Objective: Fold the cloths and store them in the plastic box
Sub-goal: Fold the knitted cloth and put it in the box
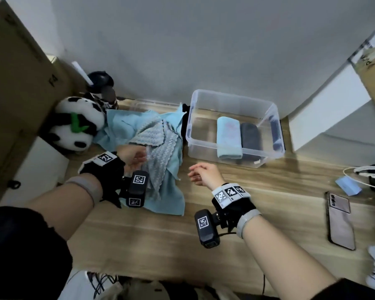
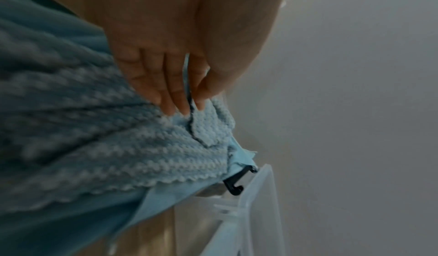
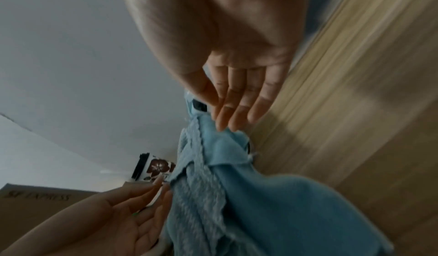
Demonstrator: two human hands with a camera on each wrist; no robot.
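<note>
A heap of cloths lies on the wooden table (image 1: 160, 245): a ribbed pale blue cloth (image 1: 158, 148) (image 2: 142, 147) (image 3: 201, 194) on top of a smooth blue cloth (image 1: 171, 191) (image 3: 272, 203). My left hand (image 1: 136, 158) (image 2: 189, 108) (image 3: 142, 203) has nearly straight fingers whose tips touch the ribbed cloth's edge. My right hand (image 1: 195, 174) (image 3: 232, 117) hovers open just right of the heap and holds nothing. The clear plastic box (image 1: 204, 148) (image 2: 255, 213) stands behind it. Inside lie a folded light blue cloth (image 1: 228, 137) and a folded dark grey cloth (image 1: 251, 137).
A panda plush (image 1: 78, 124) and a large cardboard box (image 1: 15, 83) crowd the left. A patterned cup (image 1: 108, 98) (image 3: 156, 168) stands behind the heap. At the right lie a phone (image 1: 340, 219), a blue card (image 1: 347, 185) and white cables (image 1: 366, 172).
</note>
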